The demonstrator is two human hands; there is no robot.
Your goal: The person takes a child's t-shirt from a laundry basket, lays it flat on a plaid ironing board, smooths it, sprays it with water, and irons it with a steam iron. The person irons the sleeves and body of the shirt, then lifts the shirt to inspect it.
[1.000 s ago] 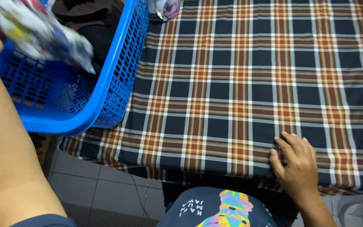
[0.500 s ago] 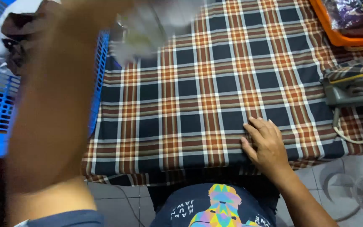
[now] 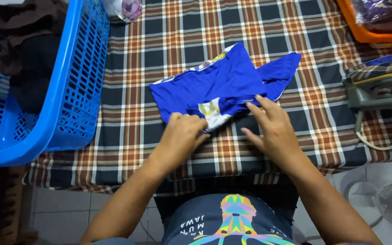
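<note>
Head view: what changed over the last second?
A blue garment now lies on the plaid cloth, where none lay before. The left hand, earlier raised near the blue basket with fabric, has come down onto the garment's near edge. The right hand left the cloth's front edge and now touches the garment. Basket and plaid cloth remain; the camera shifted.

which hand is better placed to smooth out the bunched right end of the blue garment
Right, probably. The right hand already rests on the blue garment near its crumpled right end, while the left hand sits at the near edge by the printed patch, farther away.
</note>
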